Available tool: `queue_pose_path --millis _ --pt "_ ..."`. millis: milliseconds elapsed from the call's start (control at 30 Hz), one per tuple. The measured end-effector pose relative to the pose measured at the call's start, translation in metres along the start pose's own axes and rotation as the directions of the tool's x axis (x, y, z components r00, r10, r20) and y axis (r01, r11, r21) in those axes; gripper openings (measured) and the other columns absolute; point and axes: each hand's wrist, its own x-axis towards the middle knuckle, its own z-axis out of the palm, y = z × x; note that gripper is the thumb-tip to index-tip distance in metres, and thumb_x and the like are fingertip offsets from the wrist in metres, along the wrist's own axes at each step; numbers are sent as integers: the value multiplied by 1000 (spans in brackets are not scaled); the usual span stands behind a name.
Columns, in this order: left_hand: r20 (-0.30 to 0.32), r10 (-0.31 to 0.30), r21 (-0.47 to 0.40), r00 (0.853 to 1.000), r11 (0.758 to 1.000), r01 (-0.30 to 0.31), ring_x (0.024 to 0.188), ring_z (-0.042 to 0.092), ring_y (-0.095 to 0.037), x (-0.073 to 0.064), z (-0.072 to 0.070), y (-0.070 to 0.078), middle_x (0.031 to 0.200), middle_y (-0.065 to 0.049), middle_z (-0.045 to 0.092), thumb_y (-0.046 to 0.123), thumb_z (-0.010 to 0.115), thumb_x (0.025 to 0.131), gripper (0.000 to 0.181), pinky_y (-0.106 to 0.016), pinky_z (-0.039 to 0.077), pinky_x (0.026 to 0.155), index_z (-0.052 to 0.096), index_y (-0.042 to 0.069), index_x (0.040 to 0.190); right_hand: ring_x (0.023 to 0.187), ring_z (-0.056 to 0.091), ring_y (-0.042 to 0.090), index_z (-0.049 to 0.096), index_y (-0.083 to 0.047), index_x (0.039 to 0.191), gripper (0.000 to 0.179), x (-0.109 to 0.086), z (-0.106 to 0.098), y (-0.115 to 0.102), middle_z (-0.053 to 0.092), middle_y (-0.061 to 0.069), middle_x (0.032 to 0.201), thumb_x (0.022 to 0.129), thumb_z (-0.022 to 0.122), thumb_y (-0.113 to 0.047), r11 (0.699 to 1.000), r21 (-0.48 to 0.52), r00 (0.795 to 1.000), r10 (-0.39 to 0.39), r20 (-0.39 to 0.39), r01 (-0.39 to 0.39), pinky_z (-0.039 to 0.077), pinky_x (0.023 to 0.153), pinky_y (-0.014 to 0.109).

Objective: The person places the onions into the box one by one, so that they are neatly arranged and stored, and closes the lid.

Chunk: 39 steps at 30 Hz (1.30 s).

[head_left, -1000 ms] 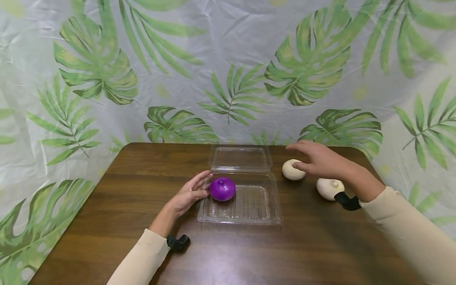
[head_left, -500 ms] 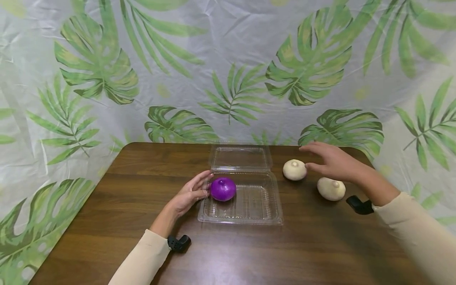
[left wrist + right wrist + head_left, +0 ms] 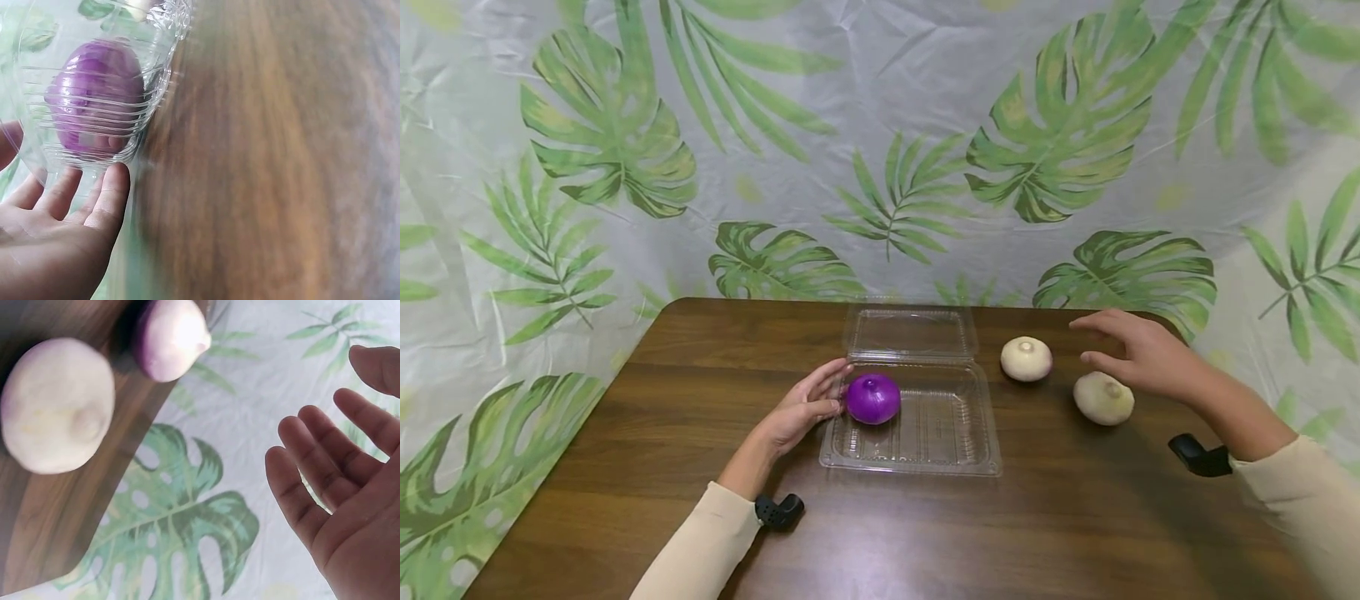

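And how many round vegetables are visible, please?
3: the purple one in the clear container, the white one to its right, and the pale one farthest right.

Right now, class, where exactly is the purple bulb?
In the head view, the purple bulb sits in the left part of the clear container, beside the left hand, with two pale bulbs outside to the right.

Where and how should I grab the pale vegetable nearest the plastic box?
Probably around the widest sides of that pale vegetable, below its top knob, coming from above and the right: it looks squat, round and nearly upright, the right hand hovers on that side, and the box lies to its left.
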Motion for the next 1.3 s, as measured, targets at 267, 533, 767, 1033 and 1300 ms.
queue_pose_path --millis 267,533,767,1033,1300 --pt "10 6 -2 1000 1000 -5 152 15 -44 -1 0 -1 166 -21 12 -8 43 91 76 -40 36 115 10 1 158 101 61 32 59 -5 131 43 -26 5 29 64 17 123 91 70 -15 998 -10 998 60 -20 -61 52 70 35" --pt "4 11 -17 1000 1000 -11 152 16 -43 -1 0 1 167 -20 12 -7 46 90 78 -31 41 109 10 2 158 100 65 43 53 4 135 46 -51 14 56 58 29 126 94 65 -14 983 52 983 172 56 -175 57 68 44" --pt "9 0 -17 1000 1000 0 152 16 -42 -1 0 1 167 -19 12 -7 46 91 77 -36 39 112 10 3 159 101 64 49 47 7 140 53 -62 22 65 53 32 128 98 61 -22 954 108 957 267 117 -280 56 68 48" --pt "7 4 -20 1000 1000 -3 153 15 -42 -2 0 2 167 -19 13 -8 45 90 77 -35 40 112 11 3 159 114 53 57 42 11 141 60 -67 40 82 48 40 135 96 64 -21 936 155 938 284 197 -316 54 78 57" --pt "9 3 -25 1000 1000 -3 153 15 -42 -2 0 2 167 -19 13 -9 44 91 76 -30 42 108 11 3 159 118 45 62 35 10 145 73 -70 53 90 41 42 139 92 69 -27 911 194 919 318 232 -364 50 81 64"
